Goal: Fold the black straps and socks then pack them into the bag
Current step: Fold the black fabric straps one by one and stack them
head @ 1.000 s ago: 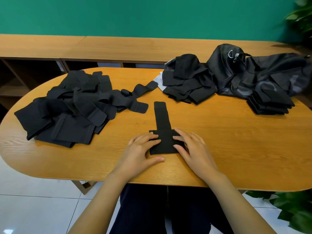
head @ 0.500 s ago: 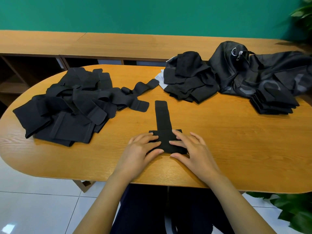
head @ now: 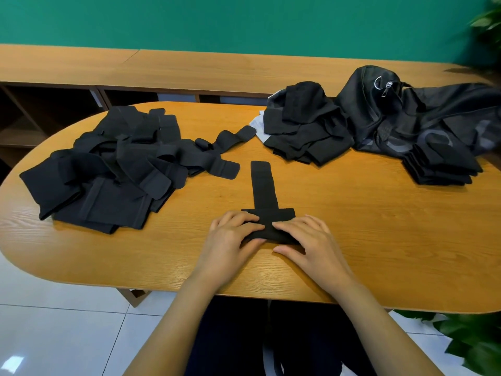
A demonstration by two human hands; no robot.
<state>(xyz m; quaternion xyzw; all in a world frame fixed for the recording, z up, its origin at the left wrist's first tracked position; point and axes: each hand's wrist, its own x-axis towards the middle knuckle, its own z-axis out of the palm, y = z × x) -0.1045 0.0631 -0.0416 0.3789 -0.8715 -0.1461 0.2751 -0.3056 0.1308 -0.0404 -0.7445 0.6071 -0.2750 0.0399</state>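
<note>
A black strap (head: 262, 185) lies in a T shape at the table's near middle, its long tail pointing away from me. My left hand (head: 230, 240) and my right hand (head: 306, 240) hold its folded near end from either side. Fingers lie on top and thumbs sit at the near edge, pinching the fold. A loose pile of black straps (head: 108, 164) covers the left of the table. A heap of black socks (head: 303, 128) sits at the back right, beside the black bag (head: 406, 115). A neat stack of folded black pieces (head: 442, 166) lies in front of the bag.
The oval wooden table (head: 379, 240) has bare wood between the piles. A long wooden bench or shelf (head: 189, 69) runs behind it against a green wall. Green plants (head: 477, 340) stand at the lower right and upper right corners.
Both hands have slid closer together on the strap's near end. The folded part has become narrower front to back, with my thumbs now at its near edge.
</note>
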